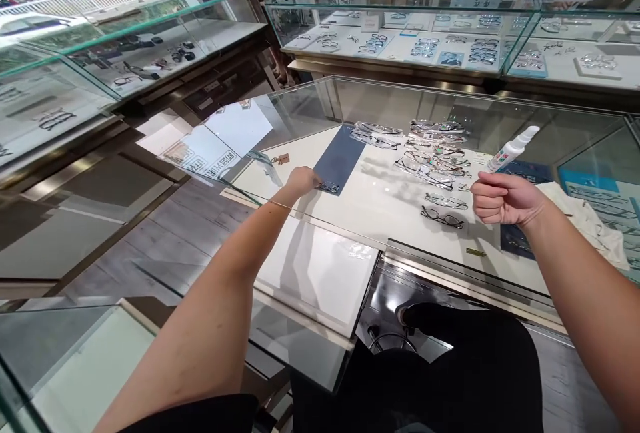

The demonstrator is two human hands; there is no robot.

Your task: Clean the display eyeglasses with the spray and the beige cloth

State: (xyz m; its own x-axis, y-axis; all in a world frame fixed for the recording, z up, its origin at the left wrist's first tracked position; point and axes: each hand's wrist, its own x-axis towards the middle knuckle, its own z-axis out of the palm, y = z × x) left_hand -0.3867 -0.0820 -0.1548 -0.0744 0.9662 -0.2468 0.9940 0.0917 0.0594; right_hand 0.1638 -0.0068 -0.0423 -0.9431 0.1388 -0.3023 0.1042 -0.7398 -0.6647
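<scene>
My left hand [303, 181] reaches into the glass display case, its fingers closed at one end of a dark-framed pair of eyeglasses [329, 187]. Those eyeglasses are at the near end of a dark blue mat [340, 158]. My right hand [505, 199] is held closed over the right side of the case; anything inside its fingers is hidden. Just behind it is a white spray bottle [515, 148], whose base is close to my thumb. Several pairs of eyeglasses [443, 217] lie in a column between my hands.
A white cloth [587, 219] lies at the right, near a blue tray of eyeglasses [600, 203]. A small brown tag [283, 159] is left of the mat. The case's pulled-out white drawer [320, 273] is in front of me. More glass showcases [400, 39] stand behind.
</scene>
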